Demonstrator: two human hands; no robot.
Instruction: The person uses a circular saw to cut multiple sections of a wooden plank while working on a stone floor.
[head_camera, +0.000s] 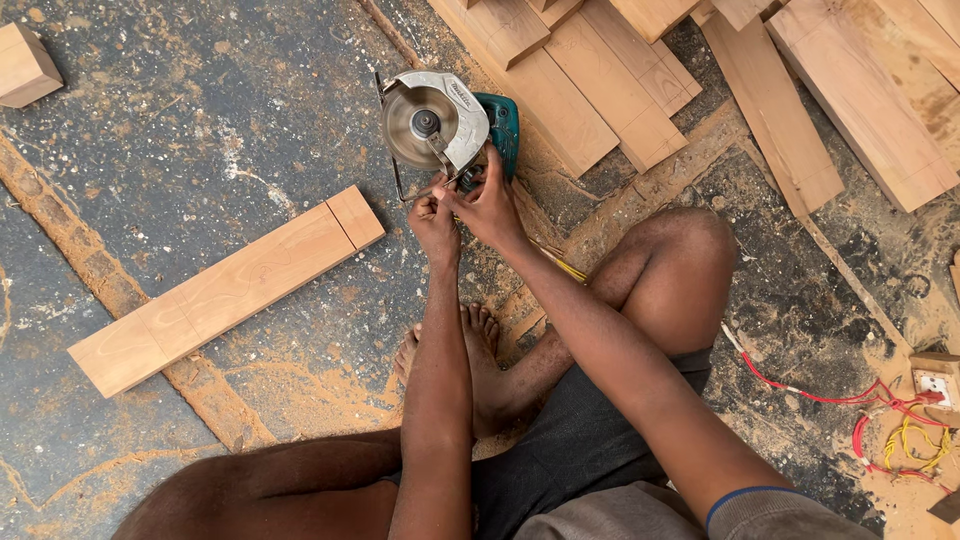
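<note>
Sawdust-strewn dark concrete floor (200, 120) fills the view, with a person sitting cross-legged on it. Just ahead of the crossed feet lies a circular saw (440, 122), tipped on its side so the round blade (420, 125) and silver guard face up, the teal motor housing behind. Both hands meet at its lower edge. The left hand (433, 218) has its fingers pinched together on something small near the base plate; what exactly it pinches is too small to tell. The right hand (492, 200) is curled around the saw's body beside the guard, steadying it.

For fine work this close to the blade, it seems wise to keep the fingertips off the teeth, hold the body firmly so it cannot roll, and have the tool unpowered.

To the left lies a long wooden plank (230, 290) with a cut line near one end. A stack of cut boards (600, 90) spreads beyond the saw. Red and yellow wires (880, 420) trail to a small socket box (935, 385) at the right, and a wood block (25, 65) sits at the top left.
</note>
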